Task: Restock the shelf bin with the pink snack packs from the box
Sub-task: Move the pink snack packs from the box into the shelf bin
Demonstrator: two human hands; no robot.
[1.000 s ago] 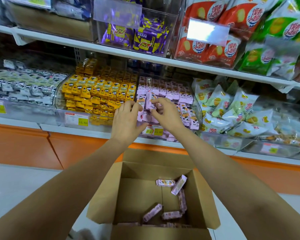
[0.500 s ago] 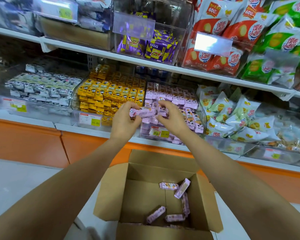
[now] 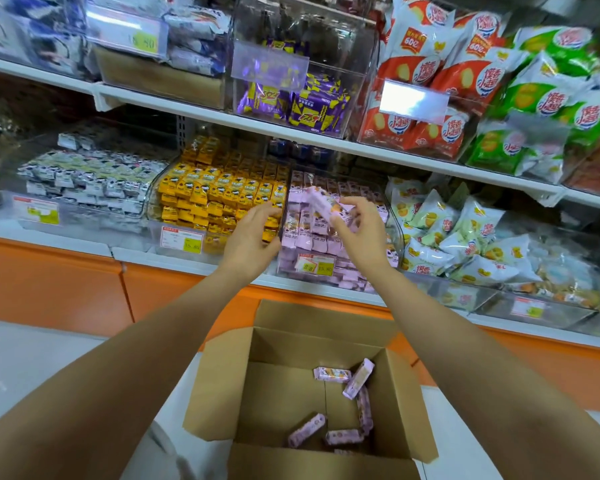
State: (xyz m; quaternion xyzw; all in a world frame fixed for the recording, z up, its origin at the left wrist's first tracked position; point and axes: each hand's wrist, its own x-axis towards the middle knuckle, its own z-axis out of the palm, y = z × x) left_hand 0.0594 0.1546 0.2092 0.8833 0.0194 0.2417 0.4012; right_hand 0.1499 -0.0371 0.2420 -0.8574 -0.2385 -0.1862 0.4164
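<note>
handoff finished: the pink pack (image 3: 321, 204), held by both hands a moment ago, is now pinched by the right hand (image 3: 361, 233) fingers (image 3: 355, 204) alone, tilted over the bin (image 3: 395, 233); left hand (image 3: 248, 242) loose, empty, with more packs (image 3: 357, 379) waiting in the box (image 3: 281, 344).

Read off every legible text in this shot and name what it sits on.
"15.80": price tag on the clear plastic bin of yellow packs.
"15.80": second price tag on the clear plastic bin of pink snack packs.
"8.80", first digit unclear: yellow label on the top shelf's clear case.
"60": orange badge on a red crisp bag.
Everything else is too blurred.
</note>
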